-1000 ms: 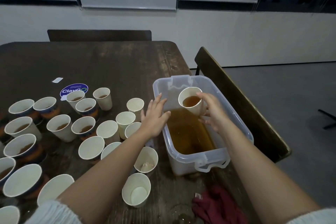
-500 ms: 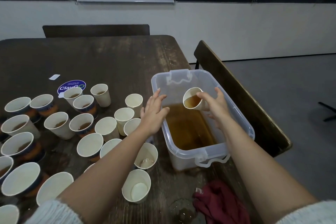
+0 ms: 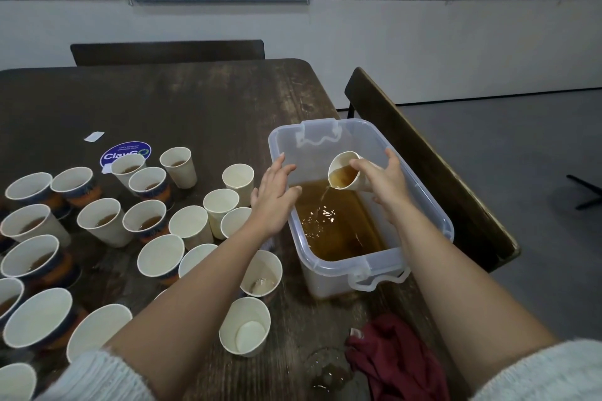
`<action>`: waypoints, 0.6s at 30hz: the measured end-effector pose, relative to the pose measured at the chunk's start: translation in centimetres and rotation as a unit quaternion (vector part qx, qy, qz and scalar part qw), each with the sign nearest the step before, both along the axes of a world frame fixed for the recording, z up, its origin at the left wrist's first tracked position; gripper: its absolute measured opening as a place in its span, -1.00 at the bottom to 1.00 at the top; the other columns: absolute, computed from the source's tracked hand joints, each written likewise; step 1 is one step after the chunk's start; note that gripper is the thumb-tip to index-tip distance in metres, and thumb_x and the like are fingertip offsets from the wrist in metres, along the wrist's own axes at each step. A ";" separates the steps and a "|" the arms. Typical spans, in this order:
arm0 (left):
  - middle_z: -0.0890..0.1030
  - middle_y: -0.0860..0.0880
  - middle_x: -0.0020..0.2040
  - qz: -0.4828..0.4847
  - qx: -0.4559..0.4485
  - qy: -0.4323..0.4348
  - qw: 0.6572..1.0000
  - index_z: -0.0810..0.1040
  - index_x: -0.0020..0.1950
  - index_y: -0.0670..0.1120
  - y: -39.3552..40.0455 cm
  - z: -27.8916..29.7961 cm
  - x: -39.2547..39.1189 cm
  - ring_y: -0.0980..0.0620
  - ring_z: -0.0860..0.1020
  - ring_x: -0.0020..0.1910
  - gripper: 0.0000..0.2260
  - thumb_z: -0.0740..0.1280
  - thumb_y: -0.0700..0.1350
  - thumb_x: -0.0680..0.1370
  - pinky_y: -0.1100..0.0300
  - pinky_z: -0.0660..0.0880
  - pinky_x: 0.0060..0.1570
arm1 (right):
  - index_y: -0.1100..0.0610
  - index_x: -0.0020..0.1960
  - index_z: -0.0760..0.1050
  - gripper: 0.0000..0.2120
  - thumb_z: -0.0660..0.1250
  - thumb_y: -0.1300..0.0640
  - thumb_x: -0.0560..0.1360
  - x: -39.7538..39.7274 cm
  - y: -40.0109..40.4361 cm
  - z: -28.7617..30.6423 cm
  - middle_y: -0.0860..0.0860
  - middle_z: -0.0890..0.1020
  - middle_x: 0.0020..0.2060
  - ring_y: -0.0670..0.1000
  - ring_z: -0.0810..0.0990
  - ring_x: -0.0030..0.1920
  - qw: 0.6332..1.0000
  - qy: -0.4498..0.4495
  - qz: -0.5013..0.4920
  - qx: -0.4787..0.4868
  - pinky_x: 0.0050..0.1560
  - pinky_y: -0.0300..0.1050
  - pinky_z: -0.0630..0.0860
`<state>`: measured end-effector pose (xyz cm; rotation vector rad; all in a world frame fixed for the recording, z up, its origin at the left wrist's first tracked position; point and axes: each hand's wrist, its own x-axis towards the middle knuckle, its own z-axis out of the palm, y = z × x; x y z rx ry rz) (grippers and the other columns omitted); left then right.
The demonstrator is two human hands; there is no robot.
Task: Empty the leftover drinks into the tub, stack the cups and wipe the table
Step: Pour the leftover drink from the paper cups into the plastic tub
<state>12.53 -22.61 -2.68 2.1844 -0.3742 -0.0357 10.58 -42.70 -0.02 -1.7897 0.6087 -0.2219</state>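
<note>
My right hand [image 3: 384, 182] grips a white paper cup [image 3: 343, 174] tilted over the clear plastic tub [image 3: 420, 212], and brown drink streams from it into the brown liquid in the tub. My left hand [image 3: 275, 197] hovers with straight fingers at the tub's left rim, holding nothing. Several paper cups [image 3: 192, 226] stand on the dark wooden table [image 3: 195, 101] to the left, some with brown leftover drink, some empty. A dark red cloth [image 3: 394, 361] lies crumpled near the table's front edge.
A wet spill [image 3: 325, 371] glistens beside the cloth. A round blue sticker [image 3: 125, 150] and a small white tag [image 3: 94, 136] lie on the table. Wooden chair backs stand at the far side [image 3: 167, 52] and at the right [image 3: 423, 159].
My right hand has tipped the cup further, and the drink now pours into the tub. My left hand has stayed at the tub's rim.
</note>
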 end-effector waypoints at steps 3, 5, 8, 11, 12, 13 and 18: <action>0.03 0.11 0.58 0.001 -0.002 0.000 1.000 0.27 0.45 0.06 0.0 0.0 0.0 0.02 0.04 0.54 -0.45 0.04 0.13 0.46 -0.28 -0.04 0.46 | -0.12 0.56 0.03 -0.09 0.47 -0.17 0.37 0.0 0.0 0.0 0.07 0.28 0.48 0.19 0.34 0.41 1.000 -0.004 -0.002 -0.009 0.33 0.26 0.41; 0.03 0.10 0.58 0.001 -0.005 0.000 1.000 0.27 0.45 0.06 0.0 -0.1 0.0 0.02 0.04 0.54 -0.45 0.04 0.13 0.46 -0.29 -0.03 0.45 | -0.12 0.56 0.03 -0.09 0.48 -0.17 0.37 0.1 -0.1 -0.1 0.07 0.28 0.48 0.18 0.33 0.42 1.000 -0.007 -0.004 -0.016 0.33 0.25 0.41; 0.04 0.10 0.58 0.000 -0.007 -0.001 1.000 0.28 0.45 0.06 0.0 -0.1 0.1 0.02 0.04 0.55 -0.44 0.04 0.13 0.46 -0.29 -0.01 0.45 | -0.11 0.56 0.04 -0.10 0.47 -0.16 0.39 0.1 -0.1 -0.2 0.07 0.28 0.48 0.18 0.33 0.42 1.000 -0.011 -0.005 -0.023 0.33 0.21 0.41; 0.03 0.10 0.58 0.001 -0.006 -0.001 1.000 0.27 0.46 0.06 0.0 -0.2 0.1 0.02 0.03 0.55 -0.44 0.04 0.13 0.46 -0.30 -0.02 0.45 | -0.10 0.56 0.03 -0.11 0.47 -0.15 0.40 0.2 -0.2 -0.3 0.07 0.27 0.48 0.18 0.33 0.42 0.999 -0.017 -0.005 -0.032 0.33 0.18 0.39; 0.03 0.11 0.58 0.001 -0.008 -0.001 1.000 0.28 0.45 0.06 0.0 -0.3 0.2 0.02 0.04 0.54 -0.45 0.04 0.13 0.46 -0.30 -0.02 0.45 | -0.10 0.56 0.03 -0.11 0.47 -0.15 0.40 0.2 -0.2 -0.2 0.07 0.27 0.48 0.18 0.32 0.42 0.999 -0.018 -0.004 -0.034 0.33 0.18 0.38; 0.04 0.11 0.58 0.001 -0.009 -0.001 1.000 0.28 0.45 0.06 0.0 -0.3 0.2 0.02 0.04 0.54 -0.45 0.05 0.12 0.46 -0.30 -0.02 0.45 | -0.09 0.57 0.03 -0.11 0.47 -0.14 0.41 0.2 -0.2 -0.2 0.08 0.27 0.48 0.18 0.32 0.42 0.999 -0.018 -0.004 -0.036 0.34 0.18 0.37; 0.04 0.11 0.58 0.003 -0.004 -0.001 1.000 0.28 0.45 0.07 0.0 -0.3 0.2 0.01 0.05 0.54 -0.45 0.05 0.13 0.47 -0.30 -0.03 0.45 | -0.07 0.57 0.03 -0.10 0.49 -0.12 0.40 0.1 -0.1 -0.2 0.08 0.25 0.49 0.17 0.30 0.43 0.998 -0.025 0.000 -0.051 0.34 0.16 0.36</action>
